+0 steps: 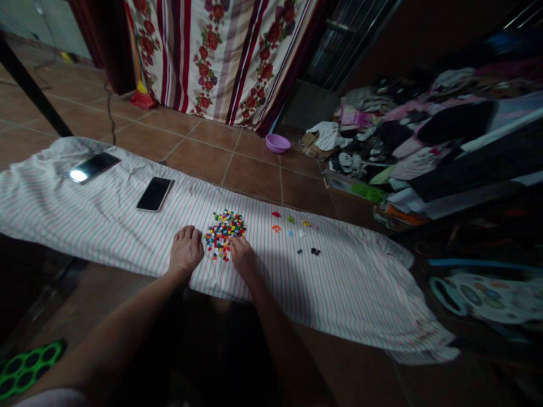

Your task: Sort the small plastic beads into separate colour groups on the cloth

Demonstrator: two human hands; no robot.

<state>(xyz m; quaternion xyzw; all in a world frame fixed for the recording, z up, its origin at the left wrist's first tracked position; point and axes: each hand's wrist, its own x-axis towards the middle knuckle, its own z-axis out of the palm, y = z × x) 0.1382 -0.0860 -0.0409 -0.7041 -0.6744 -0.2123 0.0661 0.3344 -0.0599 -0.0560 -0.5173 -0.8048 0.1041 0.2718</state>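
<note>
A heap of tiny multicoloured pieces [227,225], like small beads or bricks, lies on a striped cloth [348,294]. Just left of the heap my left hand [186,249] rests palm down on the cloth, fingers lying flat and holding nothing visible. My right hand [242,254] is at the heap's right edge, its thumb and fingers drawn together among the pieces; whatever is between the fingertips is too small to make out. To the right lie little groups sorted by colour: red pieces [276,214], green pieces [291,219], orange pieces [276,228], yellow pieces [306,223] and black pieces [315,251].
On the cloth's left part are a dark phone [155,194] and another shiny phone-like device [94,168] reflecting light. Beyond, a purple basin [278,143] stands on the tiled floor before a flowered curtain [212,56]. Clothes [407,130] are piled at the right.
</note>
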